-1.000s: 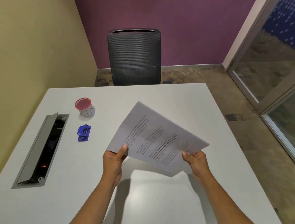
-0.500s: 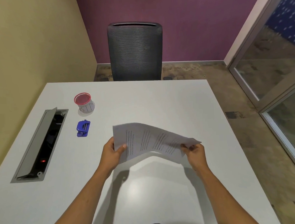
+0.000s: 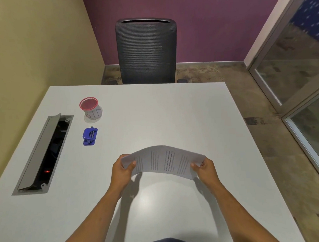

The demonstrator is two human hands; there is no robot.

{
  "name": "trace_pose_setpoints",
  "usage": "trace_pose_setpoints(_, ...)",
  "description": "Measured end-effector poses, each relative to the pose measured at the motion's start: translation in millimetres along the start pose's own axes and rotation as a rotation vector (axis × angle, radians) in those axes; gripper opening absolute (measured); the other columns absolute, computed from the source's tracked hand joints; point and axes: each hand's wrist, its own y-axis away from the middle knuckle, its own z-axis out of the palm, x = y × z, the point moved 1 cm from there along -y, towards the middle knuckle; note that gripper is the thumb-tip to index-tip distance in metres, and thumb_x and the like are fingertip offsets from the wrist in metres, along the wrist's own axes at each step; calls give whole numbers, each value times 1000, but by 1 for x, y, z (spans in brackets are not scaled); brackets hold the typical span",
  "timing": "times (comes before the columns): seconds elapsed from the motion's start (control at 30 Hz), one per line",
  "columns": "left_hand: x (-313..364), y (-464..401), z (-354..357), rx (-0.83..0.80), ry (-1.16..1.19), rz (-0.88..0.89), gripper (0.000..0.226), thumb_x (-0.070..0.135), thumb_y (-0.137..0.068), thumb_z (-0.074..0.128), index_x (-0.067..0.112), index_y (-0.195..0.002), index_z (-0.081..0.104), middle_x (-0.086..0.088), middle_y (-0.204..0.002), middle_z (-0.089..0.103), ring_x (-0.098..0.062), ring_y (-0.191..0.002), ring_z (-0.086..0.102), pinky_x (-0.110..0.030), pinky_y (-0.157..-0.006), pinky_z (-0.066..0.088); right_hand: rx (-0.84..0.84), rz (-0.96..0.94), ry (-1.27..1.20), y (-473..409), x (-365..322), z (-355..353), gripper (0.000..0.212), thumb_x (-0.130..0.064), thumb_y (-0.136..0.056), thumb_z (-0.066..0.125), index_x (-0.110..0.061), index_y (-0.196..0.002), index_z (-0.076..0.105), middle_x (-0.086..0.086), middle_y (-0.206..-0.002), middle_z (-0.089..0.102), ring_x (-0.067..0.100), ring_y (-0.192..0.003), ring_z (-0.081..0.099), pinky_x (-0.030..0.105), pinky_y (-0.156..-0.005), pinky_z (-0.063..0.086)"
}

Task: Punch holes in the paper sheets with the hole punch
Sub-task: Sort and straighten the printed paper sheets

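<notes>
Just below the centre of the frame, a person holds the paper sheets (image 3: 163,161) up off the white table (image 3: 173,111) with both hands. The left hand (image 3: 121,171) is closed on the left end of the sheets, thumb on the near face and fingers curled behind. The right hand (image 3: 204,169) pinches the right end in the same way. The sheets bow upward into an arch between the two hands, with lines of printed text running across the near face, and they cast a shadow on the table beneath. How many sheets there are cannot be told.

The blue hole punch (image 3: 90,136) lies on the table at the left of the frame, well apart from the sheets and both hands. Just above it in the frame stands a small cup (image 3: 91,108) with a red rim and faint lettering on its side. Farther left, a long cable tray (image 3: 44,155) is set into the table with its grey lid tilted open and a small red light showing inside.

At the top centre, a dark mesh chair (image 3: 146,51) stands behind the far edge of the table.
</notes>
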Motion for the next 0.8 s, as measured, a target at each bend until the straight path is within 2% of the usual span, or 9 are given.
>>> trace_pose_setpoints(0.17, 10, -1, 4, 39, -1, 56, 25, 11, -88, 67, 34, -94, 62, 5, -97, 69, -15, -94, 65, -31, -79, 51, 2, -61, 79, -5, -4, 0, 17, 5, -90, 59, -11, -94, 65, 3, -89, 69, 15, -80, 64, 13, -64, 49)
trace_pose_setpoints(0.27, 14, -1, 5, 54, 13, 91, 23, 13, -87, 69, 32, -96, 61, 6, -99, 68, -6, -91, 65, -29, -78, 50, 3, -73, 60, -6, -6, 0, 18, 5, -90, 61, -13, -94, 64, 5, -91, 69, 17, -82, 65, 19, -67, 51)
trace_pose_setpoints(0.33, 12, 2, 6, 36, 11, 94, 27, 11, -85, 71, 32, -97, 60, 4, -102, 67, -11, -95, 63, -31, -81, 50, -21, -59, 68, -5, -3, 0, 17, 3, -90, 62, -12, -98, 63, 7, -94, 69, 20, -86, 65, 21, -70, 52)
trace_pose_setpoints(0.47, 3, 8, 8, 25, 20, 59, 30, 5, -84, 70, 30, -98, 62, 5, -103, 68, -16, -100, 63, -31, -83, 51, -49, -2, 90, -1, 6, 1, 26, 5, -88, 63, -13, -107, 61, 12, -105, 68, 26, -98, 64, 25, -78, 51)
trace_pose_setpoints(0.6, 4, 8, 10, 19, -11, 53, 18, 14, -89, 68, 29, -99, 66, 5, -101, 71, -16, -100, 65, -34, -87, 52, -7, 9, 98, -1, 9, 3, 30, 5, -89, 62, -4, -118, 60, 15, -113, 68, 28, -106, 63, 23, -81, 50)
trace_pose_setpoints(0.7, 11, 9, 10, 27, 10, 57, 16, 19, -90, 67, 35, -93, 67, 10, -95, 73, -10, -93, 67, -32, -83, 52, 40, 35, 37, 1, 10, 2, 38, 4, -89, 63, -5, -125, 56, 11, -117, 66, 25, -109, 63, 29, -91, 49)
trace_pose_setpoints(0.8, 18, 9, 12, 33, 74, 23, 14, 21, -89, 68, 33, -95, 67, 13, -92, 73, -5, -88, 69, -26, -75, 52, 105, 73, -60, -1, 13, -3, 47, 5, -87, 66, -12, -127, 48, 9, -120, 64, 20, -108, 63, 25, -88, 49)
